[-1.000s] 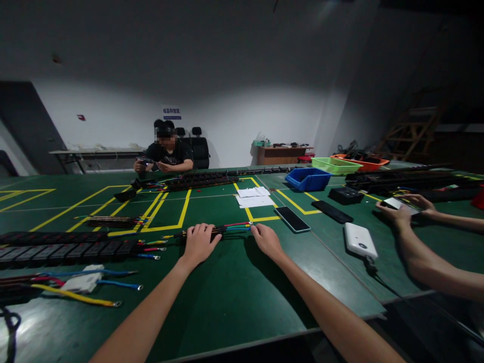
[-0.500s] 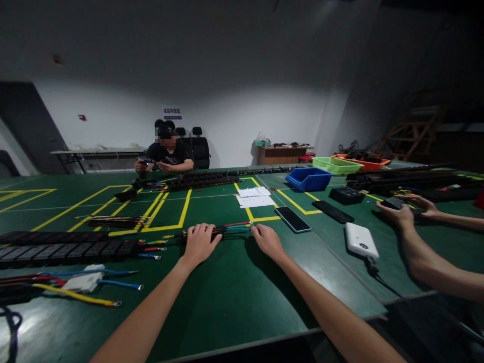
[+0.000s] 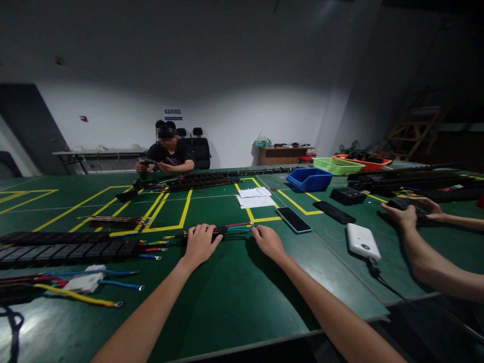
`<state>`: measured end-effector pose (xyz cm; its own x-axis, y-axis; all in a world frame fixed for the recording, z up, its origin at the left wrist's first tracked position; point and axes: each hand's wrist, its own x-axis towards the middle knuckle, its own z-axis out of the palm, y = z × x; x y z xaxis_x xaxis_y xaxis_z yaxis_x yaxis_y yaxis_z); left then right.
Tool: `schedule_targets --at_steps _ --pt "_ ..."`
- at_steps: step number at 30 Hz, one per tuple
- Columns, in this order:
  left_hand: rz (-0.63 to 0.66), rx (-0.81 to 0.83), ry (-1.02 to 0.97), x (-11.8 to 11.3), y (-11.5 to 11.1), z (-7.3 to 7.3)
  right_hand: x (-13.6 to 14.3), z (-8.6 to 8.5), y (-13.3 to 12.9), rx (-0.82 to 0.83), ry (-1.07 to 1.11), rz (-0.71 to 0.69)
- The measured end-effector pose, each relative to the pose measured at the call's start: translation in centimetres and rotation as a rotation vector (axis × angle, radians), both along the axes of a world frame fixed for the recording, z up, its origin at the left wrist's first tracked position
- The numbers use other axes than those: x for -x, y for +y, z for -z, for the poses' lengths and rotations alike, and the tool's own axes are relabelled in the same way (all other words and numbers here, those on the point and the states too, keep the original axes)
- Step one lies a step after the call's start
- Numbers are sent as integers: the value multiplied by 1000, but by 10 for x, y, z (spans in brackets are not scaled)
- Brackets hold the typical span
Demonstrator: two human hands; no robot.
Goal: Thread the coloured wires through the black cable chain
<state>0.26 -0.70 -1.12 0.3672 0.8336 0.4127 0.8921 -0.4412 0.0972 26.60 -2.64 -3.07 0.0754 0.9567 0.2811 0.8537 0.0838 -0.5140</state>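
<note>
A short wire bundle (image 3: 236, 229) with red, blue and green leads lies crosswise on the green table (image 3: 227, 307). My left hand (image 3: 201, 243) rests over its dark middle part, fingers wrapped round it from above. At the bundle's right end, beside the metal lugs, my right hand (image 3: 266, 239) has its fingers pressed together at the blue lead's tip. A yellow lead sticks out to the left of my left hand.
Black socket strips (image 3: 68, 252) and a yellow cable (image 3: 75, 295) lie at left. Ahead are papers (image 3: 255, 197), a phone (image 3: 294, 220) and a blue bin (image 3: 309, 179). At right are a white power bank (image 3: 362, 242) and another person's hands (image 3: 406, 214). Someone sits across the table.
The view has shifted very slightly. My hands stay in place on the bundle. The other person's hands at right have moved a little with the dark object.
</note>
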Motion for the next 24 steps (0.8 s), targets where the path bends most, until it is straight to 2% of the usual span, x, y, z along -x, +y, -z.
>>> schedule_targets --at_steps 9,24 --pt "-8 -37 23 -1 -2 0 -1 2 1 8 -27 0" --pt "5 20 -10 0 -1 -1 1 -3 -2 29 -18 -4"
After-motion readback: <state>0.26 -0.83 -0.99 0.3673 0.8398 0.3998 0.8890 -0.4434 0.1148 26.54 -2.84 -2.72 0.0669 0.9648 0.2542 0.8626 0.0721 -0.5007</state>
